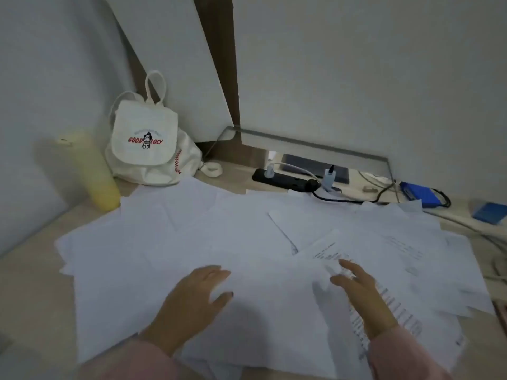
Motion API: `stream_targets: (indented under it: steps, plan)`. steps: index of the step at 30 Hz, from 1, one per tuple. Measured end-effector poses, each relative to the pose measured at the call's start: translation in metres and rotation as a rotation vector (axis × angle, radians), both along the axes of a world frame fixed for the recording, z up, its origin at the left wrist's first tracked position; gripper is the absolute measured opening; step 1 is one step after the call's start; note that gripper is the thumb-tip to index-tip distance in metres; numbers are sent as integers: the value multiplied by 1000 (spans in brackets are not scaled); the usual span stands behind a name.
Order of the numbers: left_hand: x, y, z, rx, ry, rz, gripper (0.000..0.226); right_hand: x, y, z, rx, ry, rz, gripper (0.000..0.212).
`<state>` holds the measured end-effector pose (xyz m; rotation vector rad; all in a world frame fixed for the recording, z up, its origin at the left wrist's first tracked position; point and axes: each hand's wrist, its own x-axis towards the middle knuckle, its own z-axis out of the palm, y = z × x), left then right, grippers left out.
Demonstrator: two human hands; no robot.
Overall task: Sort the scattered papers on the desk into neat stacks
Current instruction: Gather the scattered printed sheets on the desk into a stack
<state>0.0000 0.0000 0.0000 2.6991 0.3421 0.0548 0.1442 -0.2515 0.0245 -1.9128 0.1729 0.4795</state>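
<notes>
Papers (247, 242): white sheets spread loose and overlapping across the middle of the counter (33, 292), reaching from near the left edge to the right side; no neat stack shows.
Printed sheet (326, 249): tilted, with dark text lines, lying on top just beyond the right fingers (the text is too blurred to read).
Second printed sheet (395, 311): rows of print run along the outer side of the right hand, toward the near edge.
Left hand (194, 300): palm down on the sheets near the front centre, thumb spread from the fingers; grip wide, and the edge of one sheet sits in the gap between thumb and fingers, though I cannot tell if it is pinched.
Right hand (362, 294): on the sheets to the right of the left hand, fingers stretched forward; a crumpled bit of paper shows at the fingertips, grip looks loose, a true hold cannot be told.
Sleeves (406, 355): pink, at both wrists.
Bag (148, 141): white cloth, red lettering, upright in the far left corner behind the sheets.
Bottle (93, 171): pale yellow, left of the bag, beside the sheets' far left corner.
Power strip (285, 180): black, with plugs in it, beyond the sheets by the wall.
Blue items (419, 194): far right, next to cables.
</notes>
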Motion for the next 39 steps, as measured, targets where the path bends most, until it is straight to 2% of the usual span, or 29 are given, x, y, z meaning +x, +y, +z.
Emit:
stream_targets:
  steps: [2, 3, 4, 6, 8, 11, 13, 14, 15, 17, 18, 21, 24, 26, 28, 30, 32, 34, 39]
  plan:
    - [-17, -11, -29, -20, 50, -14, 118, -17, -4, -27, -25, 28, -52, 57]
    - [-32, -15, -57, -24, 104, -23, 119, -31, -2, -48, -33, 36, -67, 60]
    - [-38, -22, -73, 21, 82, -70, 121, -38, -5, -53, -2, 43, -78, 62]
    - [-46, -31, -102, 108, 123, -131, 114, -49, -12, -62, 76, 69, -118, 64]
    - [-55, -42, -105, 123, 119, -127, 109, -56, -17, -61, 75, 77, -113, 57]
    - [-58, -56, -98, 41, 148, -125, 123, -71, -17, -56, 84, 126, 32, 36]
    - [-59, -61, -94, 82, 61, -153, 115, -81, -15, -51, 194, 128, 82, 32]
    - [-59, -62, -94, 129, 6, -141, 104, -82, -15, -48, 286, 126, 80, 32]
    - [-60, -63, -96, 101, 68, -131, 86, -81, -15, -43, 385, 124, 79, 33]
    - [-61, -64, -98, 70, -29, -120, 52, -79, -13, -32, 555, 125, 90, 34]
    - [-59, -63, -98, 42, -92, -134, 44, -78, -12, -27, 626, 125, 99, 32]
    - [-56, -62, -84, -22, -196, -39, 42, -76, -10, -16, 795, 153, 124, 26]
    - [-47, -59, -75, 4, -233, 11, 55, -74, -9, -12, 892, 185, 158, 21]
    - [-40, -58, -65, -135, -288, 132, 42, -70, -8, -13, 912, 171, 195, 22]
    - [-31, -58, -51, -462, -328, 232, 26, -62, -7, -14, 929, 138, 171, 29]
    - [-22, -57, -34, -765, -373, 317, 21, -52, -8, -18, 928, 124, 108, 34]
    - [-17, -53, -24, -1100, -351, 351, 21, -42, -11, -26, 835, 106, 88, 35]
    - [-15, -50, -20, -1321, -325, 355, 23, -36, -13, -36, 673, 67, 130, 31]
    - [-11, -41, -28, -1288, -290, 428, 22, -36, -18, -58, 181, -140, 229, 18]
